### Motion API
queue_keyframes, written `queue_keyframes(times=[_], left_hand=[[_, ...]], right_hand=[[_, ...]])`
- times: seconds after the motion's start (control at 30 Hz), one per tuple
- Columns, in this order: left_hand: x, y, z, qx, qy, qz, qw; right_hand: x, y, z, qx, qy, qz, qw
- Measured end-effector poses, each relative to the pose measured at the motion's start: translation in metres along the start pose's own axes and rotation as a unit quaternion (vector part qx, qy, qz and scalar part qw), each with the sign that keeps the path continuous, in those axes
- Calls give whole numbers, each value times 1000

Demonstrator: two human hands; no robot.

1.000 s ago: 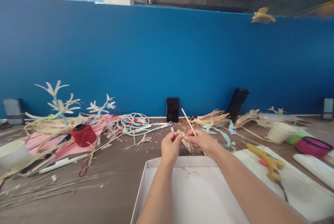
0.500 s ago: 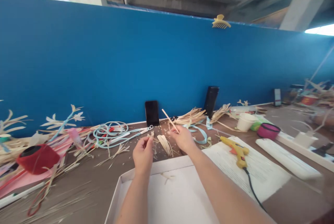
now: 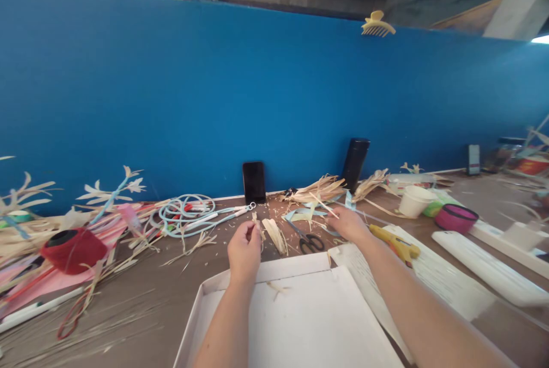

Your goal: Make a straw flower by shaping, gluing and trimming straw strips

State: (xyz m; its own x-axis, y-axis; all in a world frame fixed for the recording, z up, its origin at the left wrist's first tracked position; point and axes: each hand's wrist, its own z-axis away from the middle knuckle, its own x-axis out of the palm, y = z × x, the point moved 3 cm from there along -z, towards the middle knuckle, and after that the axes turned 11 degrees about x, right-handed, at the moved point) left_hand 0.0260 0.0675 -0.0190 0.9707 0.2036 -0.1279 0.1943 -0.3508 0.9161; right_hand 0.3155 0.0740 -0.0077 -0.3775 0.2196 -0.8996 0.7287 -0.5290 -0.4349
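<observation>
My left hand (image 3: 244,247) is closed above the far edge of a white box lid (image 3: 300,311), pinching a small pale piece of dried husk (image 3: 255,218) that pokes up past the fingers. My right hand (image 3: 348,223) reaches out to the right with its fingers closed on a thin pale wooden stick (image 3: 322,205), which points up and left. Between the hands lie a bundle of husk strips (image 3: 274,235) and black-handled scissors (image 3: 309,241). Light blue ribbon (image 3: 302,214) lies close to the stick.
A yellow glue gun (image 3: 397,244) rests on printed paper at right, near a paper cup (image 3: 416,201). A phone (image 3: 254,182) leans on the blue partition (image 3: 206,88). Blue cord (image 3: 186,215) and a red thread spool (image 3: 75,250) lie at left.
My right hand has moved right with the stick, away from my left hand, uncovering the scissors. The left hand stays closed in about the same place. The view has shifted slightly.
</observation>
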Motion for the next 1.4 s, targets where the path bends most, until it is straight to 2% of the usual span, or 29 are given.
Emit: queue_keyframes(times=[0.23, 0.57, 0.73, 0.97, 1.07, 1.2, 1.23, 1.27, 1.33, 1.4], left_hand=[[0, 3, 1, -9, -9, 15, 1000], [1, 2, -1, 6, -8, -26, 1000], [0, 5, 0, 6, -11, -18, 1000], [-1, 0, -1, 19, -17, -24, 999], [0, -5, -3, 31, -25, -29, 999], [2, -10, -3, 30, -30, -34, 999], [2, -10, -3, 30, -29, -32, 999], [2, -11, -3, 31, -28, -30, 999], [2, -11, -3, 36, -25, -29, 999], [2, -11, -3, 38, -24, -31, 999]], right_hand=[[6, -7, 1, -3, -49, 39, 998], [-25, -6, 8, -25, -45, 7, 999], [-28, -12, 9, -24, -20, -16, 999], [-16, -8, 6, -12, 23, -17, 1000], [-13, -8, 13, -42, 18, 0, 999], [-21, -26, 36, -107, 94, 92, 986], [-22, -32, 43, -116, 97, 111, 982], [-22, -38, 49, -119, 74, 123, 982], [-16, -52, 61, -134, -10, 146, 980], [-7, -62, 69, -149, -60, 186, 969]])
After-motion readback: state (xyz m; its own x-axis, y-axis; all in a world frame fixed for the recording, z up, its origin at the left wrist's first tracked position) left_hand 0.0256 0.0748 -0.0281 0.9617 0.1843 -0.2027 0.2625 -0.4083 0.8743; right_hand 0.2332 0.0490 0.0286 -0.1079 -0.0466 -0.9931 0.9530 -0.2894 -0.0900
